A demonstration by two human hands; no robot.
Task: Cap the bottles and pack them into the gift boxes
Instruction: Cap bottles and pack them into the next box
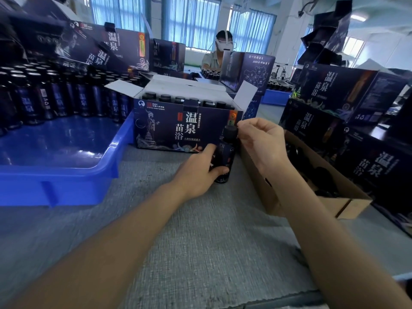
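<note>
Between blue tray [66, 172] and cardboard box [334, 202], left hand [196, 175] grips bottle [225, 152]; right hand [260, 141] pinches its cap [230, 130]

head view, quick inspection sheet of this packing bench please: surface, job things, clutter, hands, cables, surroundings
surface: grey textured table cover.
job's things: bottle held roughly upright, cap at its neck; open gift box behind it with a row of capped bottles inside; blue tray at left holding more bottles; cardboard box at right with dark loose pieces, likely caps.
clutter: nothing seen.
hands: left hand grips the bottle's body; right hand pinches the cap.
cables: thin lead at the far person's headset.
surroundings: stacked gift boxes on both sides; second person across the bench; curtained windows behind.
</note>
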